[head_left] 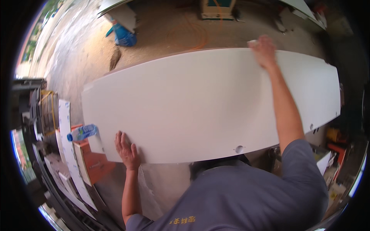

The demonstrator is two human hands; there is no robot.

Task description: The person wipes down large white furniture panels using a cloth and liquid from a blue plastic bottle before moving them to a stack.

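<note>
Far L: note bottle w/ blue cap (83,133), right at L end of white panel (173,107); can't tell if standing or tipped. Prob. worth moving well clear in case of a knock. Just below it, see orange box (101,164).

Next, find L hand (128,152) palm down nr panel's near edge, fingers loosely spread, thumb out, gripping nothing. Makes a decent brace: press thru whole palm, not fingertips, so as to stop any skid. Check for grit underneath, might scratch.

Mid: white panel itself, lying broad face up, crosswise directly in front of torso.

R of mid: mind round hole (239,148) by near edge; avoid snagging there.

Then, at far edge, see small white item (253,43) in R hand (265,54), apparently w/ fingers curled round it; too blurred to ID or tell how firmly held. Use light, even pressure along edge; step sideways vs. overreaching, esp. w/ arm this extended.

Far R: spot smaller hole (311,126), also nr near edge; go easy there too.
</note>
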